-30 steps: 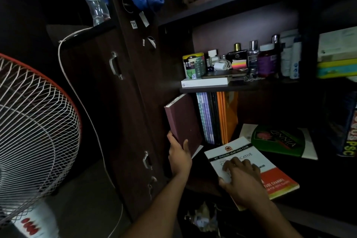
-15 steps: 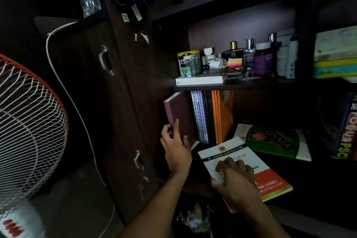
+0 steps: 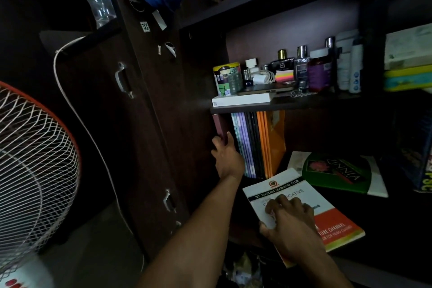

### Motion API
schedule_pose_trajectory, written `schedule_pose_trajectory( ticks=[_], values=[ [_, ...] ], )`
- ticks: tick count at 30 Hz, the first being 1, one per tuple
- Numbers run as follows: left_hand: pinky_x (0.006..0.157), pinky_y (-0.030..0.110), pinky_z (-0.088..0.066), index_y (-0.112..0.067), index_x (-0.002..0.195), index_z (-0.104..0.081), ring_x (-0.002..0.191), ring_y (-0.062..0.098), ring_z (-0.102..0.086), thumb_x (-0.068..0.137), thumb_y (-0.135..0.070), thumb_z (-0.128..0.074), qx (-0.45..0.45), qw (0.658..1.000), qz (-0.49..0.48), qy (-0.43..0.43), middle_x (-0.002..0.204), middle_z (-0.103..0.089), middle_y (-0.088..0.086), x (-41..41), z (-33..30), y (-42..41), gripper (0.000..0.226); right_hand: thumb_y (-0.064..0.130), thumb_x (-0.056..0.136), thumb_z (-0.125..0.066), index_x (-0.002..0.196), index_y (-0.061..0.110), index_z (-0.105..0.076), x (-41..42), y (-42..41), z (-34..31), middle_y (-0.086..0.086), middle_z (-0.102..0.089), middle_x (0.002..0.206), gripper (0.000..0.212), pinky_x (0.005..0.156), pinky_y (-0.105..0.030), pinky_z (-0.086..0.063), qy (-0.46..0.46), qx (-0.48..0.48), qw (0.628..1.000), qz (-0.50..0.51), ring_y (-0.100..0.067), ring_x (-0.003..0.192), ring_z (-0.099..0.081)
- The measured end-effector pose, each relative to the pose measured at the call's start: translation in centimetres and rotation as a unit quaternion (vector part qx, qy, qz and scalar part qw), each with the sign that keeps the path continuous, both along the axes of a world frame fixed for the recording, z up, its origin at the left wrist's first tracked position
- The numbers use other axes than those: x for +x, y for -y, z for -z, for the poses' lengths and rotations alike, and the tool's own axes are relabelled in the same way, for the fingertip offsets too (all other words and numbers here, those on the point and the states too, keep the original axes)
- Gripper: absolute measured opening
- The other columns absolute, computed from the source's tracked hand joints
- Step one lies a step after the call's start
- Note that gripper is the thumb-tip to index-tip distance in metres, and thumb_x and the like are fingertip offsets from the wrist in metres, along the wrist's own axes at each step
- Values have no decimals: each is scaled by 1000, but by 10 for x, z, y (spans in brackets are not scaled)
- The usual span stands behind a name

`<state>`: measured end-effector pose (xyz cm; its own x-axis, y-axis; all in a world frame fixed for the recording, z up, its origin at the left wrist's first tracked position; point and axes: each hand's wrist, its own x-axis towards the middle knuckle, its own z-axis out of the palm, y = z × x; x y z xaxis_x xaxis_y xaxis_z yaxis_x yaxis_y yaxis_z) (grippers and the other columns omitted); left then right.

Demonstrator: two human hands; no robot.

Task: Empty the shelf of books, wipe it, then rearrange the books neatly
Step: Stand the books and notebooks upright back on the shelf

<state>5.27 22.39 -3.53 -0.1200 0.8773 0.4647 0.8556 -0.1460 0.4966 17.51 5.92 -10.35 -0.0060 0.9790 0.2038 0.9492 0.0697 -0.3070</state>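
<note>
My left hand [image 3: 228,158] grips a maroon book [image 3: 220,127] that stands upright at the left end of the lower shelf, against the cupboard wall. Beside it stand several thin purple, black and orange books [image 3: 257,142]. My right hand [image 3: 288,222] rests with curled fingers on a white and orange book [image 3: 332,224] lying flat at the shelf's front edge, thumb at its left edge. A green book [image 3: 336,172] lies flat behind it. More books [image 3: 423,166] stand at the far right.
The upper shelf [image 3: 304,103] holds a tin, perfume bottles, jars and a flat white box [image 3: 242,100]. A cupboard door [image 3: 149,110] stands open at the left. A pedestal fan [image 3: 30,170] is at far left. Stacked books [image 3: 408,65] lie upper right.
My left hand has pushed the tilted maroon book up and back until it stands upright inside the shelf. My right hand stays on the white and orange book.
</note>
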Motion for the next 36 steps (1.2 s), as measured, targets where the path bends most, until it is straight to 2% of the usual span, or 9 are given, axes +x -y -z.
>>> schedule_pose_trajectory(
  ticks=[6,12,15,18,21,27,32,34,36],
  values=[
    [90,41,-51,-31,159,-20,123,40,-38,89,-12,-65,-43,998,-29,-46,153,-10,13,10,-6,-6,85,68,86,-45,130,36,-48,1,0,2,7,-45,134,54,110,-46,-27,-1,0,1000,-3,-20,124,-40],
    [114,42,-34,-43,159,-8,138,33,-27,97,-21,-57,-69,991,113,3,161,-7,3,-11,26,25,82,69,83,-47,125,37,-52,1,3,4,9,-49,131,53,108,-46,-28,-26,15,1000,0,-20,122,-41],
    [115,42,-35,-43,158,-14,143,24,-32,101,-38,-54,-99,980,171,28,158,-32,1,-28,72,50,70,68,82,-49,125,36,-53,1,2,4,9,-50,131,54,109,-45,-29,-29,19,999,3,-20,123,-41],
    [103,31,-40,-37,156,-27,134,18,-48,102,-48,-52,-122,969,212,47,146,-52,-2,-30,83,57,61,67,82,-52,127,35,-55,2,3,4,8,-50,131,55,108,-45,-29,-32,25,999,5,-21,123,-42],
    [97,31,-38,-30,144,-47,128,22,-47,99,-54,-54,-125,969,208,-52,136,-54,-1,-27,79,53,52,67,82,-54,129,33,-56,1,3,4,6,-51,130,58,107,-45,-31,-29,20,999,8,-22,123,-43],
    [106,36,-30,-32,148,-44,131,27,-40,92,-59,-61,-137,964,201,-106,140,-48,5,-25,74,49,64,62,86,-55,123,33,-57,1,5,5,7,-54,124,47,104,-40,-34,-56,50,997,23,-19,118,-46],
    [101,24,-41,-31,141,-53,124,16,-50,85,-38,-80,-117,953,255,111,128,-44,-4,-35,76,56,62,63,88,-58,123,33,-55,1,10,3,12,-53,122,47,104,-36,-35,-104,76,992,5,-12,115,-47],
    [101,30,-50,-37,135,-56,120,14,-56,83,-29,-83,-100,942,272,171,127,-46,-6,-37,76,58,60,58,90,-60,117,32,-57,1,13,3,14,-54,116,38,101,-36,-39,-141,119,983,-1,-9,108,-50],
    [96,40,-58,-39,139,-53,115,15,-64,81,-19,-85,-114,913,287,266,131,-48,-4,-39,74,62,69,43,92,-64,99,31,-58,1,17,5,16,-57,97,15,89,-37,-46,-164,211,964,-5,-3,89,-53]
  ],
)
